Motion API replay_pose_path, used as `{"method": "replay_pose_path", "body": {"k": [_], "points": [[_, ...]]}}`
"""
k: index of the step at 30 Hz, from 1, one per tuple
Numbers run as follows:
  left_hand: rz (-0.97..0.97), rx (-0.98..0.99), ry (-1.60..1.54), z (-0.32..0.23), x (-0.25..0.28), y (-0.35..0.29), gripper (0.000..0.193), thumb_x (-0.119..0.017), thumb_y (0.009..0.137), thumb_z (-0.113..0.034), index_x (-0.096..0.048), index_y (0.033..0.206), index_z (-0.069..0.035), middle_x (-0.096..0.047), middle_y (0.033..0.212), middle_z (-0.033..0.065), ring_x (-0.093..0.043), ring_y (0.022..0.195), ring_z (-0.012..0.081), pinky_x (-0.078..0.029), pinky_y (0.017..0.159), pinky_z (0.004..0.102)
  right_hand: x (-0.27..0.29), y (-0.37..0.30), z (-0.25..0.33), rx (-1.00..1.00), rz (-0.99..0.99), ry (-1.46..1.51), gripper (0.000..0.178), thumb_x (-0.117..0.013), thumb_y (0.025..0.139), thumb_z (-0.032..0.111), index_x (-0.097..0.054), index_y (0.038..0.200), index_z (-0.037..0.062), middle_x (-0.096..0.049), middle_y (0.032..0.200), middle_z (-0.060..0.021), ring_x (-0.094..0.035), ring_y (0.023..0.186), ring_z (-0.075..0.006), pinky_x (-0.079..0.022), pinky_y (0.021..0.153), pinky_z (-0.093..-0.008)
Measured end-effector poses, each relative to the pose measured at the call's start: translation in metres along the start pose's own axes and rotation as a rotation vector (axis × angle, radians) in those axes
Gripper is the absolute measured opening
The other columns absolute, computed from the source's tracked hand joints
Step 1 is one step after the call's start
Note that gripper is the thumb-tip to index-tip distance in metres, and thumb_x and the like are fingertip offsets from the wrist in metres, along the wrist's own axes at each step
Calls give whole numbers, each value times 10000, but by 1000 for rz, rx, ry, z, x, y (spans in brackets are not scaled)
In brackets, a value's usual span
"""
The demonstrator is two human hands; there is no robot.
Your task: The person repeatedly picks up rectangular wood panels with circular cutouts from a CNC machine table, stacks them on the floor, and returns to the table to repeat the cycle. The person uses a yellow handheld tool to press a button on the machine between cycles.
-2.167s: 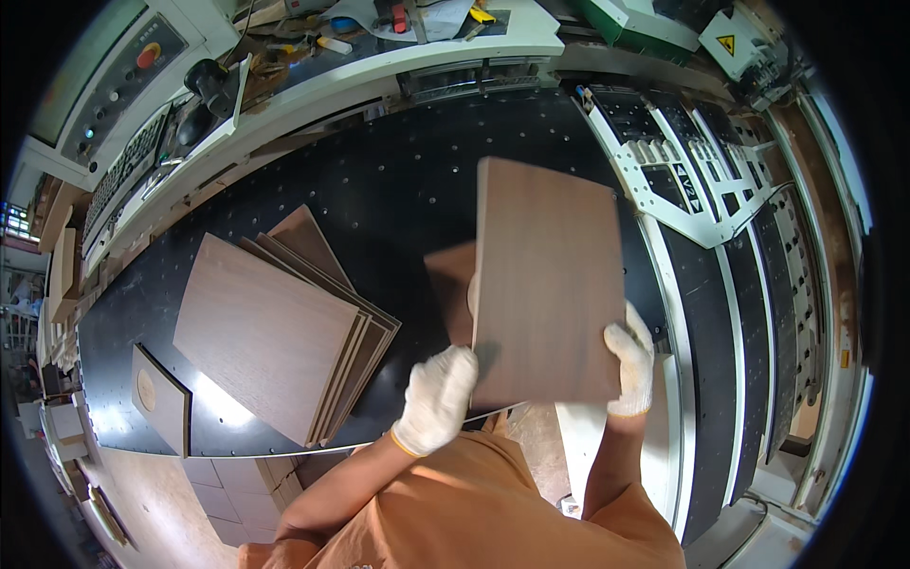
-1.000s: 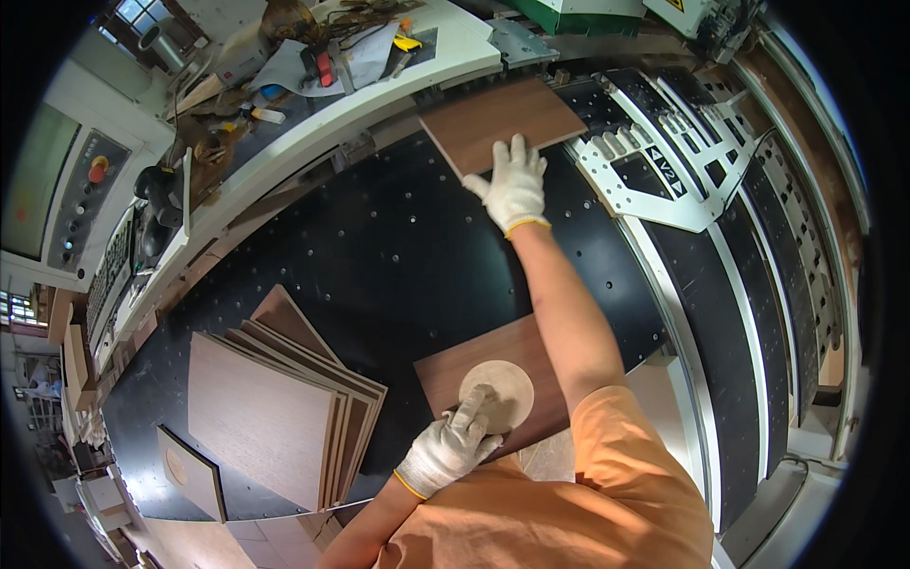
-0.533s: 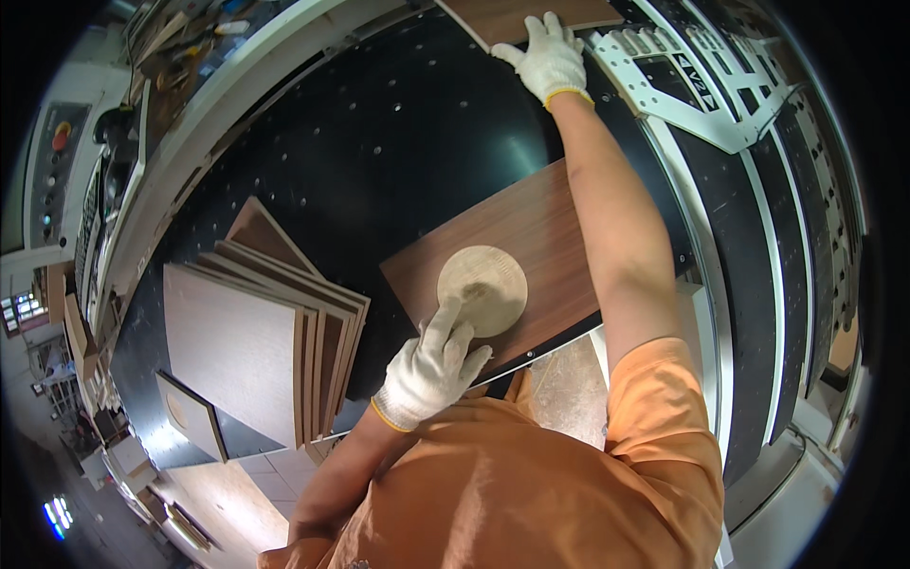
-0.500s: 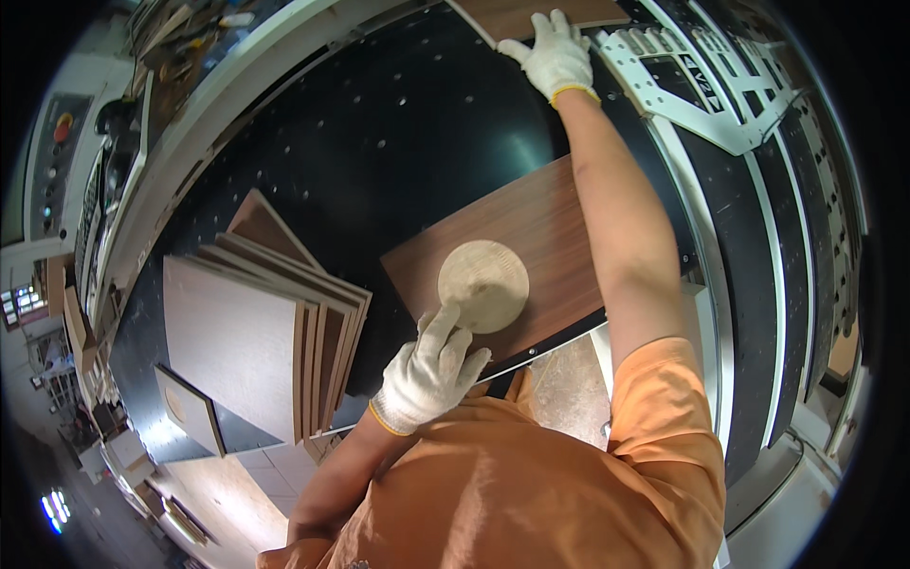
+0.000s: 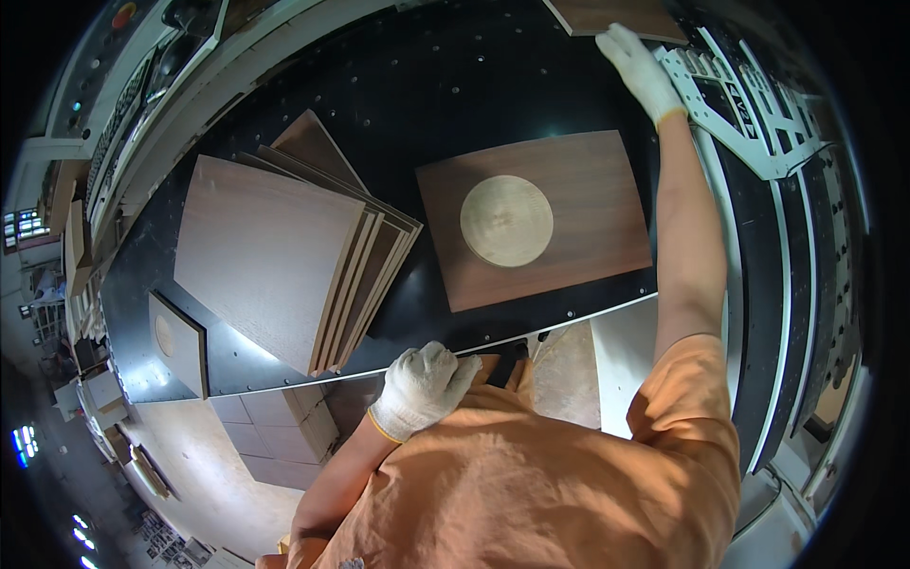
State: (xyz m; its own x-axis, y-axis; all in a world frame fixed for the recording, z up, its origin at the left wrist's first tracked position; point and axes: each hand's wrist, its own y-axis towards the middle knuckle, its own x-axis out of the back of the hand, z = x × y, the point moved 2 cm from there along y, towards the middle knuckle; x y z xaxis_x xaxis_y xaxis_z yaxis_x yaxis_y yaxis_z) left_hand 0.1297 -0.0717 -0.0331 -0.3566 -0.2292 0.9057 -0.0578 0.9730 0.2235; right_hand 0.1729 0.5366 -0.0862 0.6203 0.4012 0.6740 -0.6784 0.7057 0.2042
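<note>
My left hand point(image 5: 422, 387), in a white knit glove with a yellow cuff, is held by my waist at the table's front edge. Its fingers are curled in, and nothing shows in them. Farther off, my gloved right hand point(image 5: 645, 74) reaches out with its fingers straight and together. Their tips meet the near edge of a brown board point(image 5: 616, 17), partly cut off at the top of the view. Between my arms lies a brown wood-grain panel point(image 5: 592, 213) with a pale round area point(image 5: 506, 221); whether that is a recess or a disc I cannot tell.
A fanned stack of brown boards point(image 5: 275, 247) lies left on the black studded table point(image 5: 455, 114). Near the left corner is a small board point(image 5: 177, 343) with a pale circle. A white slotted metal bracket point(image 5: 744, 142) stands at the right, beside rails.
My left hand has left the pale circle and drawn back to my waist, its fingers curling. My right hand has slid from the far board's top to its near edge. The view has shifted.
</note>
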Motion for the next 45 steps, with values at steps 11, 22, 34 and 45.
{"method": "replay_pose_path", "body": {"k": [11, 22, 34, 45], "points": [[521, 455, -503, 6, -15, -16, 506, -732, 1082, -492, -724, 845, -44, -728, 811, 194, -731, 803, 426, -594, 733, 514, -12, -331, 156, -227, -267, -310, 630, -877, 935, 423, -721, 1440, 82, -682, 1437, -241, -630, 1373, -452, -504, 1191, -512], [642, 428, -706, -5, 6, -48, 779, -651, 1016, -673, -776, 1124, 88, -769, 1143, 364, -755, 1115, 517, -590, 1010, 554, -56, -576, 251, -816, -197, 612, 611, -678, 1137, 494, -685, 1437, -39, -747, 1111, -69, -604, 817, -124, -434, 619, -284], [-259, 560, -776, 58, 217, -185, 605, -683, 1059, -592, -719, 1051, 11, -730, 937, 258, -771, 921, 459, -628, 822, 514, -97, -427, 489, -283, -182, 235, 675, -485, 1195, 471, -590, 1529, -106, -693, 1423, -237, -693, 1210, -349, -553, 1075, -435], [-1053, 1519, -548, 160, 240, -401, 641, -726, 1061, -531, -718, 841, 71, -670, 722, 125, -616, 705, 157, -547, 692, 384, -392, -326, 696, -79, 874, 349, 425, -704, 1086, 411, -773, 1176, 1, -698, 868, -25, -617, 644, -101, -521, 541, -273]]}}
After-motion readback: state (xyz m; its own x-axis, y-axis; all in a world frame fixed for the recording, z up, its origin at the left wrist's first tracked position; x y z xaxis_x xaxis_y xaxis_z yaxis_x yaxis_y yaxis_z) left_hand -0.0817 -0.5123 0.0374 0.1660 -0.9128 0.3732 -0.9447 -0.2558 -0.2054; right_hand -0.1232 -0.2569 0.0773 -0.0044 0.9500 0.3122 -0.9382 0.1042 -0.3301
